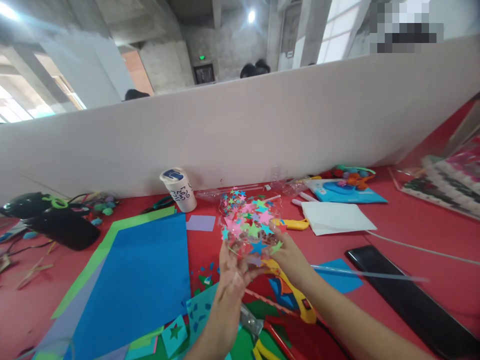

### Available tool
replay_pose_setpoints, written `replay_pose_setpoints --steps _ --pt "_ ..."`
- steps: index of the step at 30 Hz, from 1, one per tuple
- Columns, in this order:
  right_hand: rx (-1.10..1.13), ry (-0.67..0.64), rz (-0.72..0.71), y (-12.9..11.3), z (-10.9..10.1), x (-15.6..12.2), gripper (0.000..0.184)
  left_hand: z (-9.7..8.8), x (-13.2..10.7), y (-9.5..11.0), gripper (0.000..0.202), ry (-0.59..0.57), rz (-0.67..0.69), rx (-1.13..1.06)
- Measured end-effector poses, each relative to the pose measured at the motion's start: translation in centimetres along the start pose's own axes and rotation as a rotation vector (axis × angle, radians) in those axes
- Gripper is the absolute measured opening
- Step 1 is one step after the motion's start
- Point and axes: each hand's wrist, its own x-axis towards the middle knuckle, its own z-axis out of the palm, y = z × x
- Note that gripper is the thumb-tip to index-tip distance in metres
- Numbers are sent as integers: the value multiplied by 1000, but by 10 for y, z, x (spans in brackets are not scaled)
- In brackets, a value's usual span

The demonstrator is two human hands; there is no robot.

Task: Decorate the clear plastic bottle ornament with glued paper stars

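My left hand and my right hand close around a clear plastic object from either side, above the table. Many small paper stars in pink, green, blue and purple show on or inside it; whether it is a bag or a bottle I cannot tell. Under my right forearm lies a yellow glue gun. Below my hands are yellow-handled scissors and a teal sheet scattered with cut bits. A yellow utility knife rests just behind my right hand.
Blue paper covers green and purple sheets at left. A white cup stands behind it; a black bottle lies far left. At right are a long black object, white paper and a blue packet. A white partition borders the back.
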Motion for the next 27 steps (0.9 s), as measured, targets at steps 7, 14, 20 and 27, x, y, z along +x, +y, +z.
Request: replay_pose_setpoints --steps 7,14,20,27 --pt "61 -36 63 5 -3 2 31 -10 11 9 44 215 -80 226" --pt "245 -161 217 12 -5 0 20 -14 24 7 33 271 -71 290" --pt "394 -317 293 10 -9 2 11 -15 22 2 25 189 -62 319" --pt "464 -405 351 14 -14 6 9 -22 22 0 31 127 -53 381"
